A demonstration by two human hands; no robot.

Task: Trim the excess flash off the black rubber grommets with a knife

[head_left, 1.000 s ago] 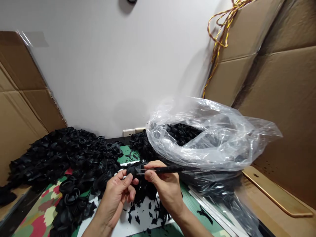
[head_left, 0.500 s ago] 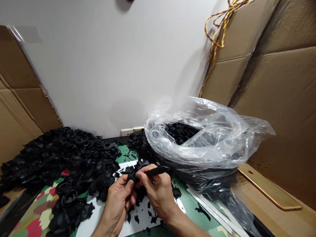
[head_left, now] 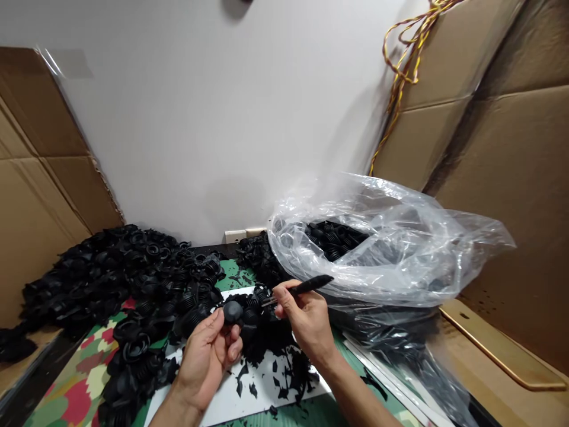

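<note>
My left hand point(head_left: 208, 354) is closed around a small black ribbed rubber part point(head_left: 235, 310), held up between thumb and fingertips. My right hand point(head_left: 302, 320) pinches a thin black-handled tool point(head_left: 300, 289) with a metal tip that points at the part. Both hands hover above a white board point(head_left: 267, 385) strewn with black rubber scraps.
A large heap of black rubber parts point(head_left: 120, 279) lies to the left on a camouflage-patterned mat point(head_left: 75, 391). A clear plastic bag point(head_left: 382, 249) with more parts stands at the right. Cardboard panels point(head_left: 511, 178) line both sides, and yellow-red wires point(head_left: 404, 53) hang at the upper right.
My hands have drawn slightly apart. The tool handle has tilted upward to the right, and the rubber part has turned in my left fingers.
</note>
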